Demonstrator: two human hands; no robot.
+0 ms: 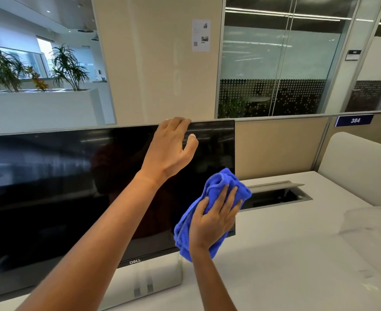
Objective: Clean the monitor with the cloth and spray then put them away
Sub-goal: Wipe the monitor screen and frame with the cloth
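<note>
A wide black Dell monitor (50, 187) stands on the white desk, its screen dark. My left hand (170, 147) grips the monitor's top edge near the right corner, fingers hooked over the rim and thumb on the screen. My right hand (214, 218) presses a bunched blue cloth (218, 182) flat against the lower right part of the screen, fingers spread over it. No spray bottle is in view.
The white desk (286, 254) stretches to the right, with an open cable hatch (274, 195) behind the monitor's right edge. A clear plastic bin (373, 223) sits at the far right. A beige partition (279, 144) backs the desk.
</note>
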